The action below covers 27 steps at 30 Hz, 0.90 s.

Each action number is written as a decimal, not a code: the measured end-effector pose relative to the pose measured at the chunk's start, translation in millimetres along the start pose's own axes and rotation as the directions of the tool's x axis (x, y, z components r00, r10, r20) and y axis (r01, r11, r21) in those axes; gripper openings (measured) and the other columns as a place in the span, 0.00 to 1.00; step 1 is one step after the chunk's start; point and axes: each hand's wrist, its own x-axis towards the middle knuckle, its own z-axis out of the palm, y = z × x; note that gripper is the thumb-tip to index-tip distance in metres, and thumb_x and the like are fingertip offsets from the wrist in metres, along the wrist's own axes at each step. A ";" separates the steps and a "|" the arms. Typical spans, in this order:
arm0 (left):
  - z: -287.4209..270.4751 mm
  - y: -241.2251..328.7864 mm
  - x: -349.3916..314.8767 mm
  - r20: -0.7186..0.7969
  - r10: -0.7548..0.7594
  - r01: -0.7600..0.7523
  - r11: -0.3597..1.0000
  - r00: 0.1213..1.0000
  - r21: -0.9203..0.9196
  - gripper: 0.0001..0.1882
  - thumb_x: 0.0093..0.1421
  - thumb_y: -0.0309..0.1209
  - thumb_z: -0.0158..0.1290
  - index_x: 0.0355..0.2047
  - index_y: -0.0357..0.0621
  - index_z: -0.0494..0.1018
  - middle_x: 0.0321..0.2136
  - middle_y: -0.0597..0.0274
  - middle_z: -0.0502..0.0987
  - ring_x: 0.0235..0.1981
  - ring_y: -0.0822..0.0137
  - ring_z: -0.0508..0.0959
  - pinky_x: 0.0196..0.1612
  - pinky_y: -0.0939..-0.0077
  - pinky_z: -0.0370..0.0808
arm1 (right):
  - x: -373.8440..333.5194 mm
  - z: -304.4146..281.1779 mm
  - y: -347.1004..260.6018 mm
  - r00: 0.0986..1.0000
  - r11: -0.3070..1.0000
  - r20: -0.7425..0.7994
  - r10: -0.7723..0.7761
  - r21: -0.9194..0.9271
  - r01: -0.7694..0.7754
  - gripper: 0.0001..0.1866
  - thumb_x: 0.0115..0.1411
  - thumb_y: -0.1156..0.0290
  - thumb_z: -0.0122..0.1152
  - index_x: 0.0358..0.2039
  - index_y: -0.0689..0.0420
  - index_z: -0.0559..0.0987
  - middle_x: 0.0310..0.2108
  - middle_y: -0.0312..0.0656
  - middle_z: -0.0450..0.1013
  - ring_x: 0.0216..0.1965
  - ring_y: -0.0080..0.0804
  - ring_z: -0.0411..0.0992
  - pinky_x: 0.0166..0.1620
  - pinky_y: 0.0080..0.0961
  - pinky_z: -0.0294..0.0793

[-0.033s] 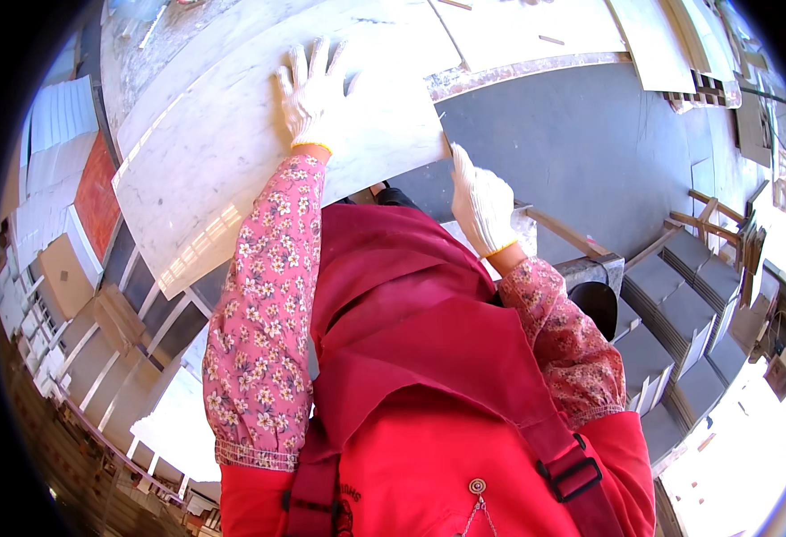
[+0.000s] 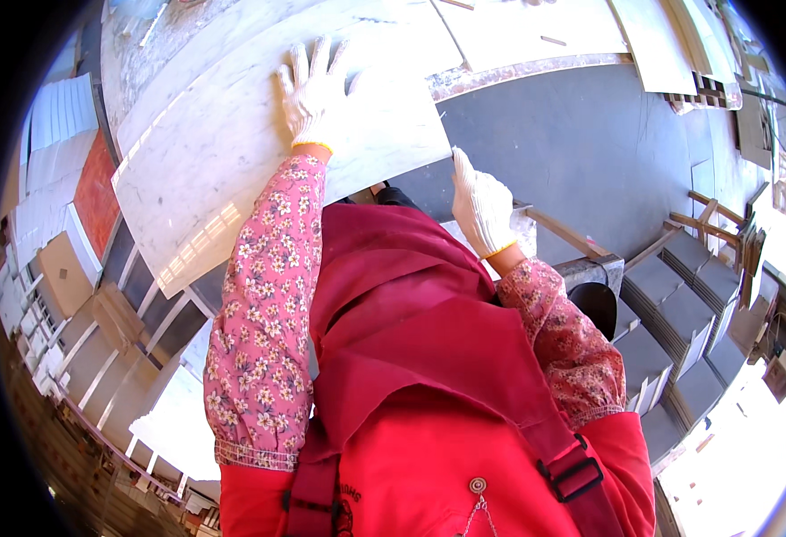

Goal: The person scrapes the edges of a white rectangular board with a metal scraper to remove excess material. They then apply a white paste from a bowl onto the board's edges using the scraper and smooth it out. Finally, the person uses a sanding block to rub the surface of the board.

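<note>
A white, grey-veined marble-look slab (image 2: 223, 152) lies in front of me, its near edge jutting out over the floor. My left hand (image 2: 314, 94), in a white knit glove with a yellow cuff, rests flat on top of it with fingers spread. At the slab's right corner is my right hand (image 2: 482, 204), gloved the same way. Its fingers are curled together, and their tips reach the corner edge. Whatever they hold, if anything, is hidden by the glove.
A pale worktable (image 2: 536, 76) extends behind the slab. Grey floor (image 2: 572, 134) lies to the right. Stacked grey tiles (image 2: 670, 304) and a wooden frame (image 2: 706, 219) stand at the right. Leaning boards (image 2: 62, 268) line the left. Pale panels (image 2: 657, 45) are at the far right.
</note>
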 end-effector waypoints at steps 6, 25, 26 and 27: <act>-5.0 0.6 -0.7 0.016 0.001 -0.001 1.000 1.000 0.018 0.31 0.67 0.58 0.40 0.67 0.63 0.62 0.69 0.61 0.59 0.69 0.47 0.55 0.70 0.41 0.47 | 2.7 12.5 7.8 0.993 0.945 -0.039 0.114 0.313 -0.096 0.18 0.64 0.71 0.53 0.55 0.54 0.73 0.27 0.49 0.78 0.27 0.48 0.78 0.32 0.40 0.76; -2.0 -0.9 0.3 -0.016 0.005 -0.006 1.000 1.000 -0.016 0.32 0.66 0.60 0.42 0.66 0.64 0.63 0.68 0.59 0.60 0.69 0.46 0.56 0.69 0.38 0.48 | 4.7 2.9 -0.6 0.995 0.970 -0.098 0.020 0.242 0.004 0.21 0.63 0.70 0.57 0.57 0.60 0.72 0.28 0.56 0.77 0.29 0.53 0.77 0.33 0.42 0.76; -3.1 -1.2 0.4 -0.008 0.006 -0.006 1.000 1.000 -0.005 0.32 0.66 0.60 0.42 0.67 0.64 0.63 0.68 0.59 0.60 0.69 0.46 0.56 0.69 0.38 0.48 | 5.3 2.5 -1.5 0.997 0.969 -0.076 0.031 0.248 -0.011 0.21 0.64 0.71 0.56 0.57 0.61 0.72 0.30 0.58 0.77 0.31 0.54 0.78 0.35 0.42 0.76; -3.5 0.2 0.3 -0.001 0.008 -0.008 1.000 1.000 0.003 0.32 0.66 0.60 0.42 0.67 0.64 0.63 0.68 0.59 0.61 0.69 0.46 0.56 0.69 0.38 0.48 | 5.5 4.4 -0.7 0.993 0.971 -0.113 0.017 0.237 0.010 0.21 0.63 0.71 0.57 0.57 0.59 0.72 0.28 0.55 0.77 0.29 0.53 0.77 0.33 0.42 0.76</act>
